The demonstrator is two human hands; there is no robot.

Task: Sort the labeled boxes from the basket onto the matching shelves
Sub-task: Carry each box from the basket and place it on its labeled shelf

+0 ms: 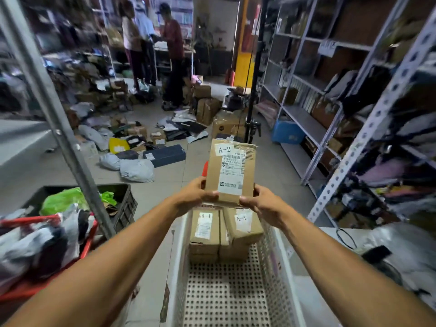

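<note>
Box marked A-2 (230, 171) is up in front of me at about 12 o'clock, above the far end of the white perforated basket (278, 251). I hold it by its near bottom corners: left hand (197, 193) on the left corner, right hand (258, 201) on the right, thumbs on the top face, fingers curled under. Both hands are clamped on this one box, apart by its width. I judge the low two-corner grip is chosen to leave the handwritten tag and the shipping label uncovered and tilted toward my eyes, so the code can be read before I commit to a shelf. Two more boxes, the left A-1 box (204, 230) and the right A-1 box (243, 226), sit side by side, touching, at the far end of the basket, directly below the raised one, on top of other cartons; labels face up, presumably for the same reason. Metal shelving (304, 119) runs from 1 to 3 o'clock; a paper sign hangs on an upper rail but is too blurred to read. Step in hand: reading, then finding the A-2 shelf. Loose parcels (136, 169) litter the floor at 10 to 11 o'clock.
</note>
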